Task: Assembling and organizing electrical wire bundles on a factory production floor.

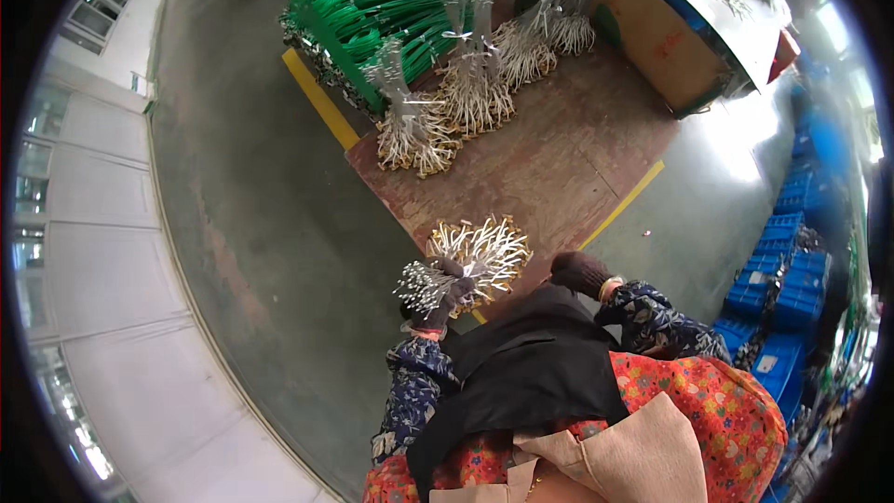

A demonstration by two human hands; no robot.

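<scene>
My left hand (445,301), in a dark knit glove, is wrapped round a tied bundle of thin white cords or wires (480,256). Gold-brown tips fan out at the bundle's far side, and silvery ends stick out to the left of the glove. My right hand (579,273), gloved the same way, is curled beside the upper edge of my black apron (540,363), apart from the bundle. Its fingers look closed, but whether anything is in them cannot be made out. Similar tied bundles (414,130) stand ahead on a worn reddish-brown board (568,130).
A green-edged bin (349,65) full of green strands stands far left on the board. Yellow strips (319,98) edge the board. A pale-topped table (689,0) is at far right. Blue crates (782,265) line the right side; a white wall (102,270) runs along the left.
</scene>
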